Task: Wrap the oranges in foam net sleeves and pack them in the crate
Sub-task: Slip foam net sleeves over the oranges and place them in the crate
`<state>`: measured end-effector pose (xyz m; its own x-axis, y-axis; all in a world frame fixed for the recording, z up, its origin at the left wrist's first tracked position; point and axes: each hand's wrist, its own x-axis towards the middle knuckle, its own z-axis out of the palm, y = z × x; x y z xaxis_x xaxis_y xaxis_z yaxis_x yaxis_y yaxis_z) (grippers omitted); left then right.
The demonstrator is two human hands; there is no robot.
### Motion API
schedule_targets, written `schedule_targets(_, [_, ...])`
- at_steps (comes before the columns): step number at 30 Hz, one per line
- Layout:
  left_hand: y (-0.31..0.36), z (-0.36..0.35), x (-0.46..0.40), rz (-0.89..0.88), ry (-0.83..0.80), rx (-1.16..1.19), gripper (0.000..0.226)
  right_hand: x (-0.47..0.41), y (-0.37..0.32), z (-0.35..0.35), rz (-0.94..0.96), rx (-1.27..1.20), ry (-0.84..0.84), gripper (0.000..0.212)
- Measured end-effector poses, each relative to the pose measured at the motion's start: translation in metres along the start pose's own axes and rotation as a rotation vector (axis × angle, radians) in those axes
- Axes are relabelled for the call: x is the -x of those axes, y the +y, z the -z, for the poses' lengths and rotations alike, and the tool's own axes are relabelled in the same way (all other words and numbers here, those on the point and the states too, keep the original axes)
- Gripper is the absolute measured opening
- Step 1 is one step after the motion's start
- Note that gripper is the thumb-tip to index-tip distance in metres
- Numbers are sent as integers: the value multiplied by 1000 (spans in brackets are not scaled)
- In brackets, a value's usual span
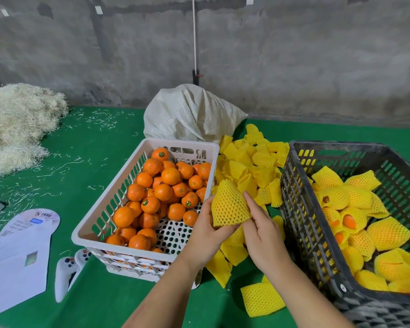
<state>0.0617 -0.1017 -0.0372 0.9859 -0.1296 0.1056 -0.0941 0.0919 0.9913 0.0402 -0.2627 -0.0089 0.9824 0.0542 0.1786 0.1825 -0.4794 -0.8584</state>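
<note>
Two hands hold one yellow foam net sleeve (pixel 230 205) in the middle of the green table (pixel 100 143). The left hand (pixel 208 229) grips it from below, fingers curled round it. The right hand (pixel 262 229) pinches its right side. The sleeve looks full and round, so I think an orange is already inside, but I cannot see it. Bare oranges (pixel 156 192) sit in the white basket (pixel 100 209) on the left. Wrapped oranges (pixel 365 223) lie in the dark crate (pixel 301 223) on the right. Spare sleeves (pixel 251 162) are piled between them. To do this step well, pull the net all the way over the fruit, keep a soft hold, and lay it gently in the crate.
</note>
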Motion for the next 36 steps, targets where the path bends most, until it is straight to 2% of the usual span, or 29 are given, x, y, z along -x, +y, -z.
schedule_targets(4, [-3, -1, -1, 35, 7, 74, 67, 2, 1, 3, 87, 158, 56, 52])
schedule_targets(7, [-3, -1, -2, 35, 59, 58, 68, 0, 6, 6, 183, 269, 180, 44])
schedule_targets(9, [-5, 0, -4, 1, 93, 30, 67, -1, 9, 2, 236, 293, 261, 33])
schedule_targets(13, [-9, 4, -5, -17, 187, 14, 74, 8, 10, -18, 340, 316, 309, 33])
schedule_targets(14, [-10, 5, -5, -30, 197, 3, 75, 10, 8, -21, 312, 289, 284, 38])
schedule_targets(18, [-9, 2, -4, -44, 156, -61, 83, -1, 2, -17, -73, 117, 114, 69])
schedule_targets(19, [-10, 1, -4, -50, 132, -75, 85, -4, 2, -16, -103, 106, 82, 72])
schedule_targets(24, [-13, 0, -4, -71, 126, -103, 86, 4, 2, -21, -87, 94, 85, 52])
schedule_targets(26, [-14, 1, -5, -79, 132, -140, 88, 5, 4, -19, -202, -41, -62, 59])
schedule_targets(28, [-15, 1, -6, -77, 144, -175, 92, 6, 4, -14, -344, -391, -210, 78])
schedule_targets(30, [-14, 1, -5, -73, 118, -218, 93, 7, 8, -12, -426, -802, -193, 83])
schedule_targets(33, [-13, -2, -3, -97, 20, -318, 78, 7, 4, -16, -392, -848, -173, 95])
schedule_targets(36, [-9, -4, -2, -90, -24, -342, 73, 3, -2, -17, -401, -838, -47, 97])
